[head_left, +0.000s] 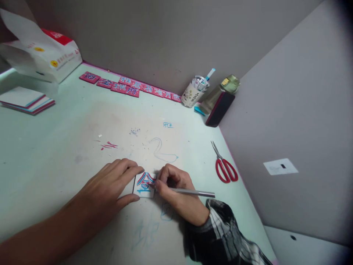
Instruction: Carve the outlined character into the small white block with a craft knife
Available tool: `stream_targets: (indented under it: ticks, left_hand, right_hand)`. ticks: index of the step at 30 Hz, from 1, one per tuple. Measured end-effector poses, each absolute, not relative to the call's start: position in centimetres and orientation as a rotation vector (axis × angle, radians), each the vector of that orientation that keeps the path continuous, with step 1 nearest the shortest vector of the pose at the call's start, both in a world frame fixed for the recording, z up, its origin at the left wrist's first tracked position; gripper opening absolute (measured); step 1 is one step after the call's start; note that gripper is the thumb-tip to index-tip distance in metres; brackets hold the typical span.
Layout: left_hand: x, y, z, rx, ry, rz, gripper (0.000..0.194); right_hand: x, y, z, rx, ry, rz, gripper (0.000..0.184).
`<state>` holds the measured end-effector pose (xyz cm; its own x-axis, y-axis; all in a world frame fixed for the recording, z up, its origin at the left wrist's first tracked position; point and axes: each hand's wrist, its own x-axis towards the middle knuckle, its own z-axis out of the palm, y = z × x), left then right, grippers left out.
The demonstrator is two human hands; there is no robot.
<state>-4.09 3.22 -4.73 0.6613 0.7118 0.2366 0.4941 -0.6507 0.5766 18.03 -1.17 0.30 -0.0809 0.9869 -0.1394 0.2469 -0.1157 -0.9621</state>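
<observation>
A small white card (139,194) lies flat on the table, bearing a blue Chinese character with red lines in its upper part. At its left edge, the thumb and index finger of my left hand (114,180) pinch and steady it. My right hand (179,191) grips a slim silver craft knife (193,191) like a pen, its tip on the character. The blade itself is mostly hidden by my fingers. Beyond the card are thin red shavings (109,145) and a patch of small dark crumbs (135,131).
Red scissors (226,170) lie at the right. Along the back wall sit red character tiles (125,88), a pen-filled jar (192,94), a green-lidded bottle (230,84) and a dark phone (220,109). Stacked cards (23,98) and a white paper bag (52,59) stand left.
</observation>
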Motion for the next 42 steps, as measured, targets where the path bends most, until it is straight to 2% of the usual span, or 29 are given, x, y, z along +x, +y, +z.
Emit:
stream_targets:
  ticks: [9, 28, 42]
  left_hand:
    - [-3.8, 3.3, -4.7, 2.414, 0.922, 0.617, 0.04]
    - [-3.7, 3.3, -4.9, 2.442, 0.932, 0.635, 0.037]
    - [-3.8, 3.4, -4.9, 2.463, 0.92, 0.626, 0.036]
  right_hand:
    - [17.5, -1.6, 0.0, -1.416, -1.557, 1.154, 0.021]
    - [17.4, -1.1, 0.4, -1.36, -1.87, 0.961, 0.017]
    - [17.6, -0.7, 1.4, -1.336, -2.03, 0.952, 0.02]
